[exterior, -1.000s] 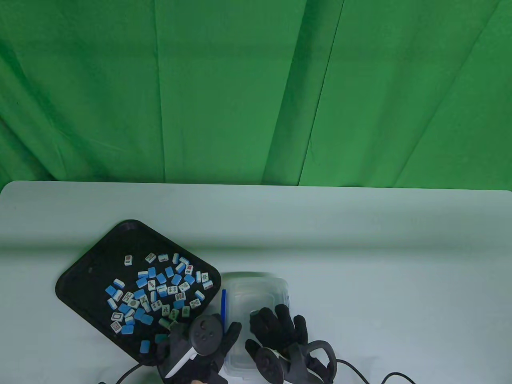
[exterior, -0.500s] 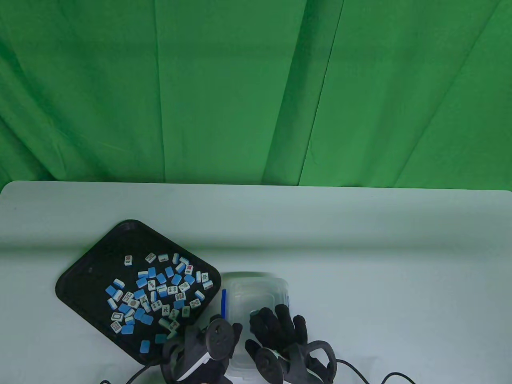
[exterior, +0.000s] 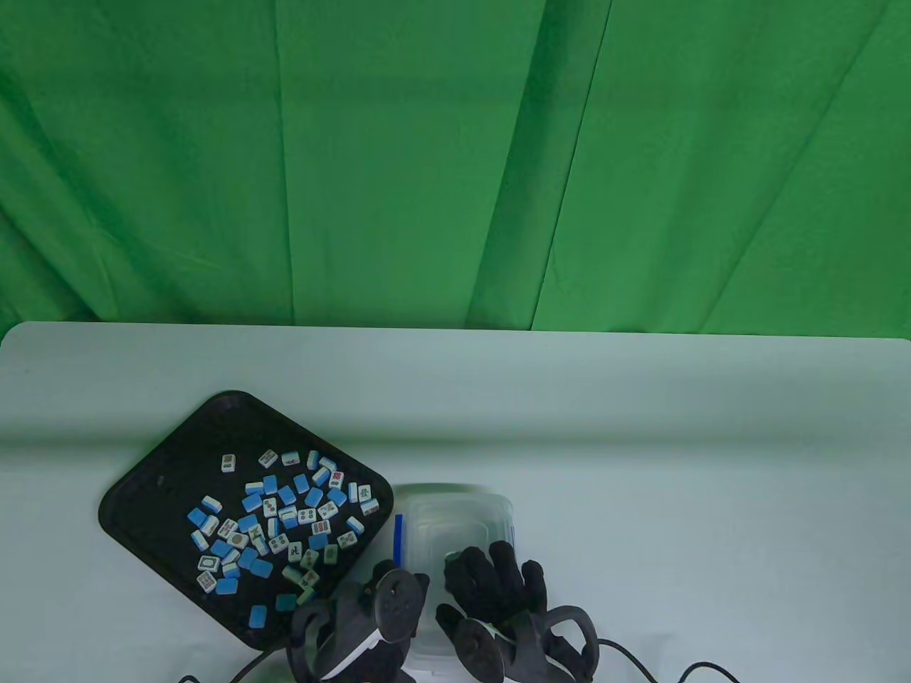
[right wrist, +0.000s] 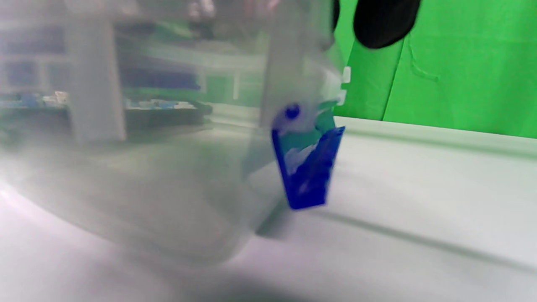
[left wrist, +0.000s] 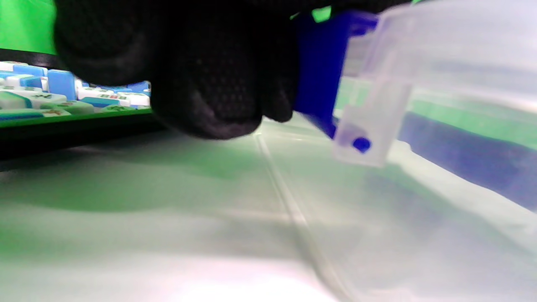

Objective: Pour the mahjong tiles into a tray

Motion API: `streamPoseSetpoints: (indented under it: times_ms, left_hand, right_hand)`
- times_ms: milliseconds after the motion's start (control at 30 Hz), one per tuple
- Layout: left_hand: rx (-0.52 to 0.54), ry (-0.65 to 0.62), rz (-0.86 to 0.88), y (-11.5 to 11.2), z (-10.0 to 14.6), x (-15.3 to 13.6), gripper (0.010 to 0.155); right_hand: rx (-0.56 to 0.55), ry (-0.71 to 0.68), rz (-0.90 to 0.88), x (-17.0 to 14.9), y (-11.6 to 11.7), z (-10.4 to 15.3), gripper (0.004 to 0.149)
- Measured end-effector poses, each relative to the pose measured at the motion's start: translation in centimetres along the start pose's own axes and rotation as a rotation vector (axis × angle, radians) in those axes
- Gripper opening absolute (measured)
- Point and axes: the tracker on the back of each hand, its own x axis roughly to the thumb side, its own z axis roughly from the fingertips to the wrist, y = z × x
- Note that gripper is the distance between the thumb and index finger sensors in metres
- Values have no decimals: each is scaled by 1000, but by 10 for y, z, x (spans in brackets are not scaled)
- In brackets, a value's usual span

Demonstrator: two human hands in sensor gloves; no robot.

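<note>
A black tray (exterior: 178,455) at the left holds many blue-and-white mahjong tiles (exterior: 285,512); they also show in the left wrist view (left wrist: 63,92). A clear plastic container (exterior: 455,519) with blue latches (exterior: 398,537) stands upright on the table just right of the tray, and I see no tiles in it. My right hand (exterior: 484,576) lies over its near part, fingers spread across the top, thumb on the left. My left hand (exterior: 409,590) is at the container's left side. In the left wrist view its fingers (left wrist: 218,84) sit against the blue latch (left wrist: 319,63).
The white table (exterior: 640,462) stretches to the right and behind, with a green curtain (exterior: 455,156) at the back. Cables (exterior: 640,654) trail from both hands at the near edge. The container's right latch hangs down in the right wrist view (right wrist: 308,167).
My left hand has moved right, off the tray's near corner and up against the container's left side. The right hand, container and tiles have not moved.
</note>
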Motion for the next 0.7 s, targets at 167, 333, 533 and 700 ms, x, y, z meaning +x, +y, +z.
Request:
streamPoseSetpoints:
  times_ms: [167, 333, 533, 700]
  left_hand:
    - [0, -1, 4, 0, 0, 0, 69]
    - [4, -3, -1, 1, 0, 1, 68]
    - [25, -17, -40, 1, 0, 6, 64]
    - [20, -20, -12, 0, 0, 3, 64]
  right_hand:
    - [0, 0, 0, 0, 0, 0, 61]
    - [0, 0, 0, 0, 0, 0, 61]
    - [-1, -1, 0, 0, 0, 0, 61]
    - [-1, -1, 0, 0, 1, 0, 61]
